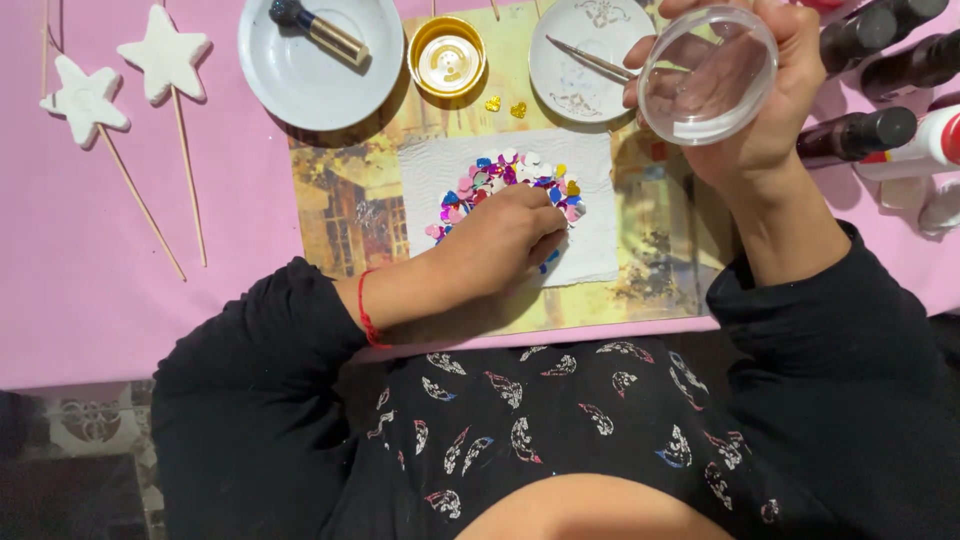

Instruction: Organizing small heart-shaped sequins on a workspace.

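Left hand (505, 235) curled, fingers (548, 243) bunched down on a heap of small coloured sequins (505, 172), seemingly pinching at the heap's 6 o'clock edge; whether any piece is actually held, impossible to tell. Red thread bracelet (367, 312) round that wrist. Sequins piled on a white paper square (590, 190), itself lying on a printed picture sheet (345, 200) spread over the pink table (90, 290).

Right hand (760, 100) raised at 2 o'clock of the heap, fingers wrapped round a clear round plastic container (708, 75), mouth tilted toward the camera, gripped at its rim and back.

At 12 o'clock of the heap, a small gold-rimmed jar (447, 58), with two loose gold hearts (505, 106) just below it on the sheet. At 11 o'clock, a white plate (300, 85) carrying a gold-handled tube with a dark glittery end (318, 28). At 1 o'clock, a smaller patterned white dish (570, 70) with a thin metal tool (590, 60) resting across it, partly hidden behind the clear container.

Far out at 10 o'clock, two white stars on thin wooden sticks (165, 50), lying flat on the table, near each other but not touching. At 3 o'clock of the raised hand, a cluster of dark bottles (860, 132) lying on their sides, and a white bottle with a red part (925, 145) just beside them.

Black sleeves and a dark patterned garment filling the 6 o'clock part of the view.
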